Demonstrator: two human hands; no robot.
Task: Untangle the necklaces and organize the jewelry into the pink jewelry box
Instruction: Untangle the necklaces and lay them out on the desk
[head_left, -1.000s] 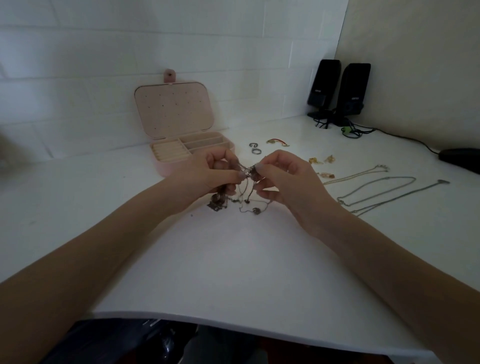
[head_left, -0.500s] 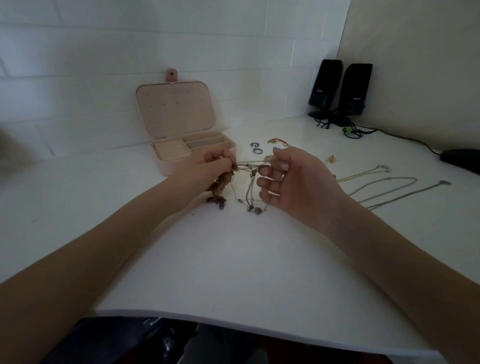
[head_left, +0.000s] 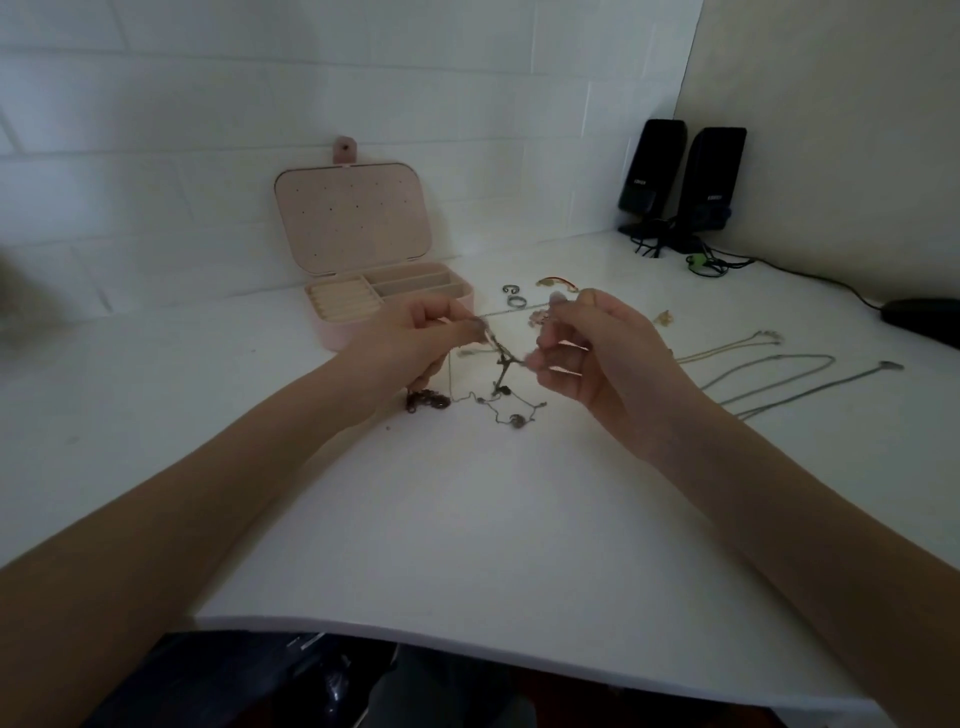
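Mid-frame, left hand (head_left: 415, 345) and right hand (head_left: 597, 353), held slightly apart, each pinch the tangled necklaces (head_left: 501, 364) below the open pink jewelry box (head_left: 363, 270)

Single head view — forward and down, near the table (head_left: 467, 519).

black speakers (head_left: 680, 187), cables (head_left: 717, 262), white table (head_left: 467, 519)

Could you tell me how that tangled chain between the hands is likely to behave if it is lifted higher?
The tangle is probably floppy: its strands sag from the left hand and right hand to the table. It looks light, since fingertips alone hold it. Pulling may tighten the knot.
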